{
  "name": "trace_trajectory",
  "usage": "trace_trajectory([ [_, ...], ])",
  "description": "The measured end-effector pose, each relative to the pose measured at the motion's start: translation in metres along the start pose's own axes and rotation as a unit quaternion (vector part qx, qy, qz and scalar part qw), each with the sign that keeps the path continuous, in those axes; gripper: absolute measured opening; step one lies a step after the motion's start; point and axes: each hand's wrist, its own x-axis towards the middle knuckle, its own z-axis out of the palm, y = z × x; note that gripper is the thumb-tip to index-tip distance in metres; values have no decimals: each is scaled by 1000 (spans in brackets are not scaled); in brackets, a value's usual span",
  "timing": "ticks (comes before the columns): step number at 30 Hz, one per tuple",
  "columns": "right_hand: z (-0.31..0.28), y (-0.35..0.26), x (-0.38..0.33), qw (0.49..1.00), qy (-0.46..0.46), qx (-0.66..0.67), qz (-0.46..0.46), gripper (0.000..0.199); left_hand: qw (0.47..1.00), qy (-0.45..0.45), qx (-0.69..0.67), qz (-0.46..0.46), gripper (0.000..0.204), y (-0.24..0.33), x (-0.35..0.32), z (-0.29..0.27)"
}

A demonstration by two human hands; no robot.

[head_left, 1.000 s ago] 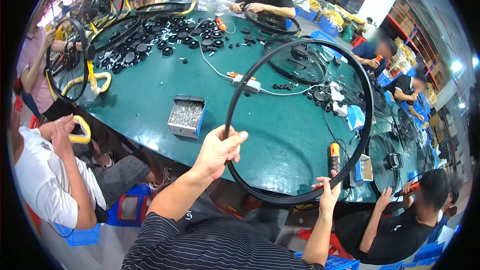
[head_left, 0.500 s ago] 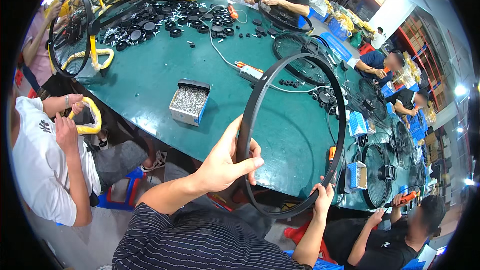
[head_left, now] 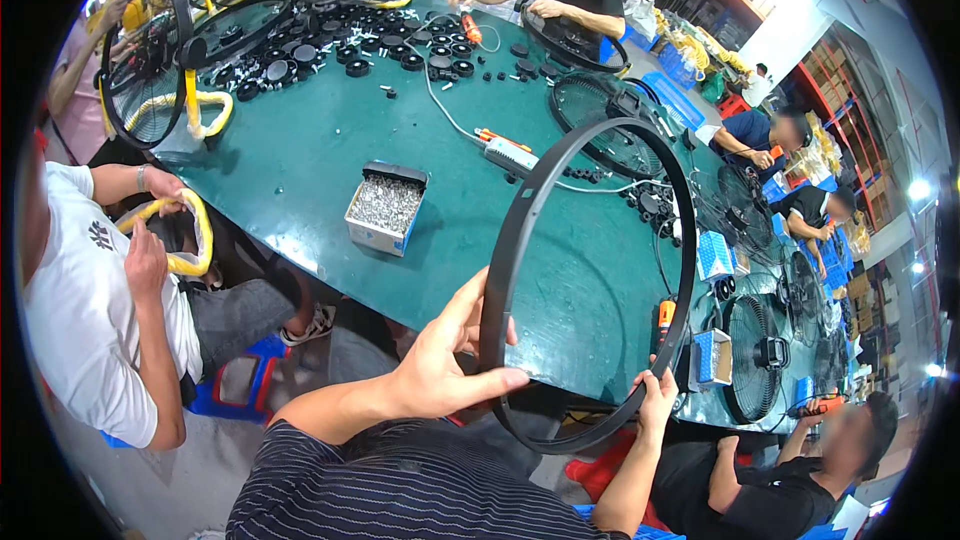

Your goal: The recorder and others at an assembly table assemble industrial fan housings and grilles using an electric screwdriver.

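A large black ring (head_left: 508,265), like the outer hoop of a fan guard, is held upright and tilted above the near edge of the table. My left hand (head_left: 440,365) grips its lower left side, the fingers wrapped round the band and the thumb stretched across the inside. At the lower right of the hoop, my right hand (head_left: 657,398) pinches the rim between thumb and fingers. Behind the ring's right side, on the table edge, is an orange-handled power screwdriver (head_left: 666,315).
On the green table (head_left: 330,210) stands an open box of small metal screws (head_left: 386,205). Black knobs (head_left: 290,65) lie heaped farther back. A white power strip (head_left: 508,154) trails a cable. Fan guards (head_left: 750,360) line the right. Co-workers sit around; one holds a yellow frame (head_left: 203,235).
The ring and my hands have shifted slightly downward, with both still holding it. Across the table, a co-worker's hand has reached out toward an orange tool. The left co-worker's yellow frame has moved.
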Motion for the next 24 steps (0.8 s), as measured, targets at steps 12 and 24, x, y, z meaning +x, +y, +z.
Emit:
trace_trajectory([
  [12,-24,-89,80,940,-197,-276,-47,27,923,-18,-219,-315,45,-29,162,-101],
  [24,53,-51,-12,980,64,182,-41,29,878,181,-443,-14,14,-56,154,-115],
])
